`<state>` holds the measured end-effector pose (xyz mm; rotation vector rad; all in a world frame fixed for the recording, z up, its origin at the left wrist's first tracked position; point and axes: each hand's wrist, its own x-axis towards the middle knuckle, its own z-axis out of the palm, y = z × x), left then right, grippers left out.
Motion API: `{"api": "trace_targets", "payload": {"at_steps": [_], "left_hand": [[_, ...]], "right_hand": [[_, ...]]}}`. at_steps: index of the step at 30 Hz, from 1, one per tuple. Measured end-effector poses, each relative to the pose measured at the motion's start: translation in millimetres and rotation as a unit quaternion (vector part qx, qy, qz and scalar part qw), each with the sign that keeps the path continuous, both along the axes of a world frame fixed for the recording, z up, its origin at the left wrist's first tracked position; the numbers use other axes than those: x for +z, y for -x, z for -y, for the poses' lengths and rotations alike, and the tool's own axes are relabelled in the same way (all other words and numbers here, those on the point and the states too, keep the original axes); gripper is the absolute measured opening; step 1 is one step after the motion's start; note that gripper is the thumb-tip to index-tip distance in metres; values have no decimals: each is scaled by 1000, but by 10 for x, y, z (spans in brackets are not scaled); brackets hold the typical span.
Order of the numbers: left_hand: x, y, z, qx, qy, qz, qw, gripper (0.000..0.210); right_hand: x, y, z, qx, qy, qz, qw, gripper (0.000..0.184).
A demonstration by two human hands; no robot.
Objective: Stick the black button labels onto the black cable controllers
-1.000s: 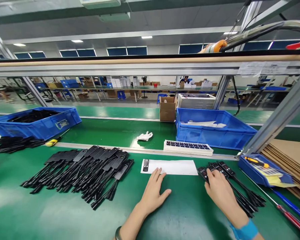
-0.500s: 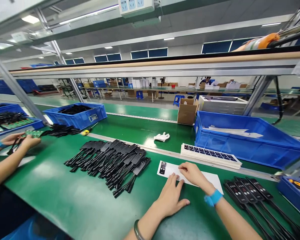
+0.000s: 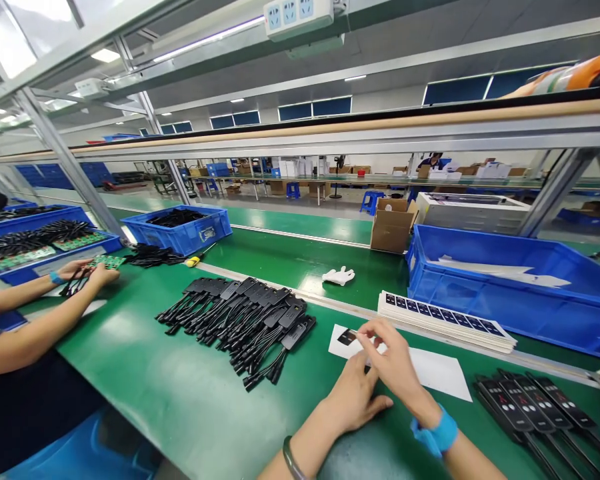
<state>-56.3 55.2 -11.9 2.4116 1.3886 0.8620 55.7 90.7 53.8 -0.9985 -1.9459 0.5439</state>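
Note:
A white backing sheet (image 3: 443, 375) lies on the green bench in front of me, with one black label (image 3: 347, 337) at its left end. My right hand (image 3: 389, 353) is closed in a pinch at the label's right edge, and the label looks partly peeled up. Beneath it, my left hand (image 3: 351, 393) rests at the sheet's near edge, thumb apart and fingers stretched out; some of its fingertips are hidden by the right hand. Behind the sheet is a stack of label sheets (image 3: 445, 321).
Black cabled housings (image 3: 260, 313) are piled on the left; several labelled units (image 3: 535, 403) lie at right. A white glove (image 3: 339, 275), a large blue bin (image 3: 510, 293) and a smaller blue bin (image 3: 180, 230) stand farther back. A co-worker's hands (image 3: 97, 270) hold a green circuit board.
My right hand has moved left and pinches the label, whose edge now lifts from the sheet. The left hand has barely shifted on the sheet. The whole view has turned slightly left.

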Motion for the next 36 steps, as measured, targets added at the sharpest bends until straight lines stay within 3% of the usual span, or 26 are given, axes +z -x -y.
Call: {"api": "trace_targets", "payload": {"at_steps": [3, 6, 8, 11, 15, 17, 19, 21, 24, 27, 32, 36], "left_hand": [[110, 252, -120, 195, -31, -20, 980, 50], [247, 637, -196, 380, -41, -7, 924, 50], [312, 863, -198, 448, -39, -5, 893, 51], [362, 1016, -156, 474, -34, -11, 880, 50], [384, 868, -85, 415, -32, 18, 909, 53], [379, 704, -42, 344, -8, 100, 933, 49], [362, 515, 16, 259, 62, 217, 939, 40], [337, 319, 89, 171, 178, 336, 909, 34], [300, 50, 214, 58, 342, 478, 807, 39], [271, -139, 327, 1, 431, 534, 727, 43], [250, -268, 451, -64, 508, 522, 683, 46], [247, -301, 494, -75, 546, 513, 658, 50]], "right_hand": [[96, -311, 242, -19, 12, -75, 997, 15], [-9, -612, 439, -48, 43, -77, 995, 15], [-148, -754, 533, -63, 55, -70, 994, 16], [-347, -859, 622, -75, 75, -85, 991, 18], [-467, -881, 671, -78, 134, -131, 979, 20], [-467, -877, 680, -71, 158, -159, 972, 21], [-453, -872, 686, -65, 174, -193, 964, 23], [-442, -868, 687, -61, 187, -223, 955, 25], [-439, -862, 683, -57, 209, -254, 943, 26], [-428, -855, 679, -60, 226, -270, 934, 27], [-365, -832, 695, -91, 240, -256, 932, 29], [-334, -802, 708, -109, 247, -232, 934, 34]]}}
